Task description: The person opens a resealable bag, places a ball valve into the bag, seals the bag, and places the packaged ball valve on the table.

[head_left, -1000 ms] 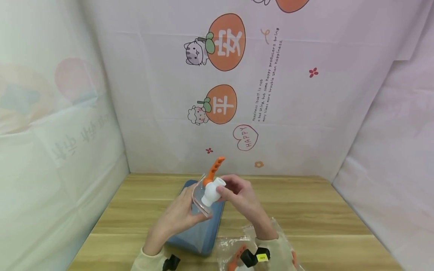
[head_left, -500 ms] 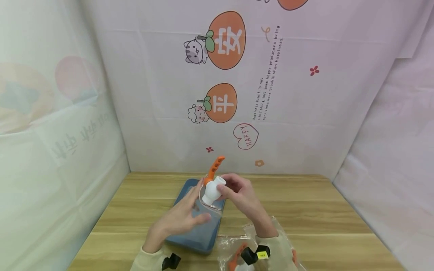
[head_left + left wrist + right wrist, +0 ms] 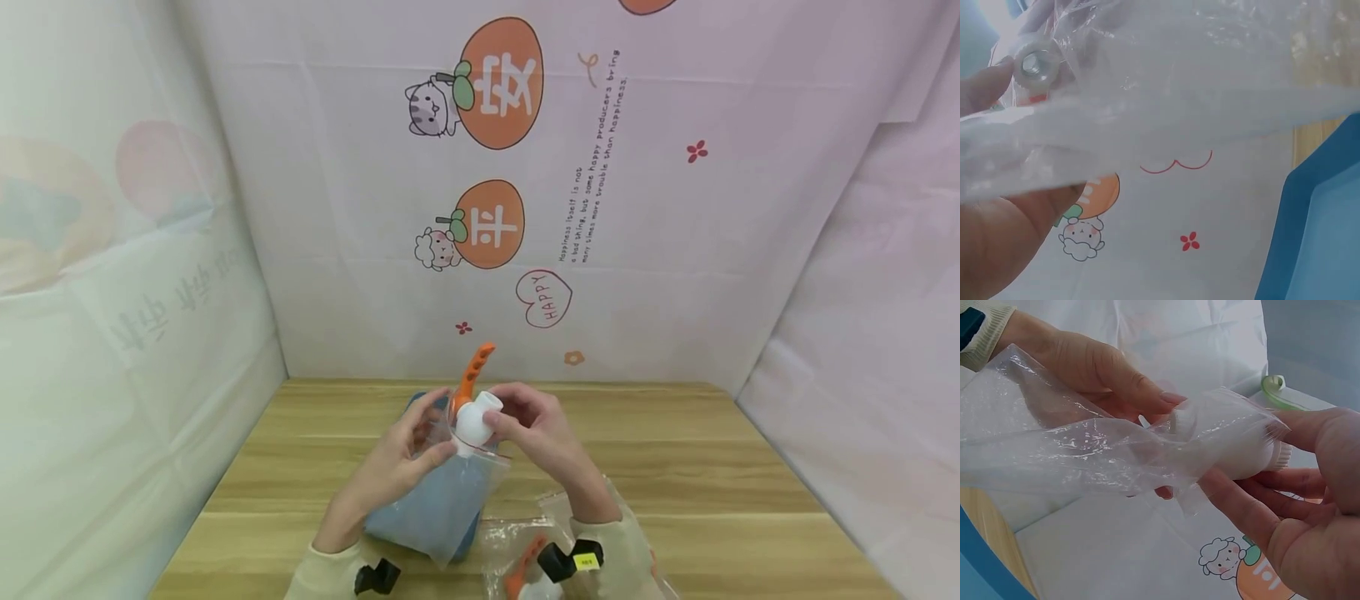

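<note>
A white plastic ball valve [image 3: 474,423] with an orange handle [image 3: 474,375] is held above the table. My right hand [image 3: 542,429] grips the valve's right side between thumb and fingers. A clear zip bag [image 3: 450,504] covers the valve's lower end and hangs below it; in the right wrist view the bag [image 3: 1104,453] stretches left from the valve [image 3: 1244,456]. My left hand [image 3: 393,467] curls round the bag's mouth, its thumb at the valve's lower end. Through the film, the left wrist view shows the valve's round open end [image 3: 1036,62].
A blue tray [image 3: 468,542] lies on the wooden table [image 3: 675,475] beneath the hands. More clear bags [image 3: 498,542] lie near the front edge, one with another orange-handled white valve [image 3: 536,587]. A printed white cloth [image 3: 637,317] stands behind the table.
My left hand spread its fingers, then closed its thumb in toward the valve's lower end. The bag has opened out and now hangs down over the tray. My right hand keeps its grip.
</note>
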`<state>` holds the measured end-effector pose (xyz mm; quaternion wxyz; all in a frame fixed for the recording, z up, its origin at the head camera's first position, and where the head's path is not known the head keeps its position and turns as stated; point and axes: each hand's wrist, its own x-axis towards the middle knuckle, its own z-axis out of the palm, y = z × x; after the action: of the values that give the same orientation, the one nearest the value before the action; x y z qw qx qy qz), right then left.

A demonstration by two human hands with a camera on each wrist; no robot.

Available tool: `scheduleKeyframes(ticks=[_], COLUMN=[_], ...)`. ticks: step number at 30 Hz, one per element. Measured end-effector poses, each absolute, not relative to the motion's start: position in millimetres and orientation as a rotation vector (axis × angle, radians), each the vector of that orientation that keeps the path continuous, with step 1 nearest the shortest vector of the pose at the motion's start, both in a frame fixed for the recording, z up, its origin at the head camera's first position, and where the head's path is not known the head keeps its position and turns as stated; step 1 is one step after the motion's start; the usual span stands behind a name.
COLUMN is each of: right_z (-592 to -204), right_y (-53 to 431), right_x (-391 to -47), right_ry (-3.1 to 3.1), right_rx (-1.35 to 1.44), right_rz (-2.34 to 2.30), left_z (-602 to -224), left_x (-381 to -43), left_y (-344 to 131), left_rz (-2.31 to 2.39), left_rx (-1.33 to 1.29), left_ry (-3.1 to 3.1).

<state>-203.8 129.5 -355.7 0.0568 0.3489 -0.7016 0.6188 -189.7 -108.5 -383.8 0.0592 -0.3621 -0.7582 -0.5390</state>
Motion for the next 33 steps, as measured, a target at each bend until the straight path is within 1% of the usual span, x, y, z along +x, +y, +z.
scheduleKeyframes(ticks=[7, 12, 16, 25, 33], right_z=[-354, -353, -352, -350, -351], right_y=[131, 131, 132, 133, 137], right_x=[-202, -201, -201, -196, -195], right_ry=[-2.082, -2.053, -2.066, -2.161, -2.163], right_rx=[1.23, 1.385, 1.418, 1.39, 1.421], right_rz=[1.756, 1.731, 1.7, 1.644, 1.588], left_z=[-380, -379, -378, -376, -378], left_x=[-189, -186, -185, -181, -179], left_y=[-109, -109, -107, -106, -104], left_rz=[-1.68, -1.709, -1.684, -1.697, -1.775], left_rx=[-0.949, -0.932, -0.968, -0.973, -1.07], left_ry=[-2.444, -2.499, -2.454, -2.401, -2.283])
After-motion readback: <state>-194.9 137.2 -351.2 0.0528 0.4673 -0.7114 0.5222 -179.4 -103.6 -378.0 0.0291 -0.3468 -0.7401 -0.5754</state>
